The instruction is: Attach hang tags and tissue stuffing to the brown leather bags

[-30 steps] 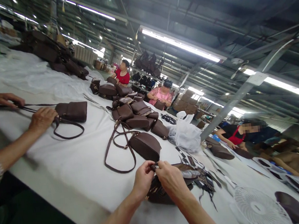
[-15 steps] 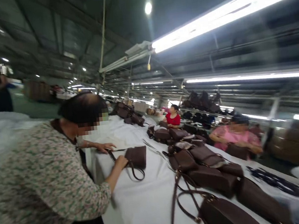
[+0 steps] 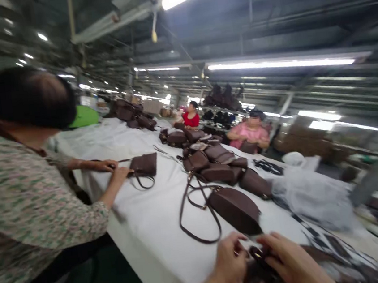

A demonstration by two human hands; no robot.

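Since half a second earlier, both hands had come back into view at the bottom edge. Left hand [image 3: 229, 263] and right hand [image 3: 291, 263] each kept a closed grip on a dark brown bag [image 3: 262, 273] lying on the white surface [image 3: 149, 217], just before a strapped handbag [image 3: 235, 208].

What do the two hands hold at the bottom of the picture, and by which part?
Both the left hand and right hand grip a dark brown bag at its top edge, near a small metal fitting; blur hides the exact hold.

A co-worker [image 3: 22, 195] handles a small brown bag [image 3: 144, 164] on the white table [image 3: 156, 217].
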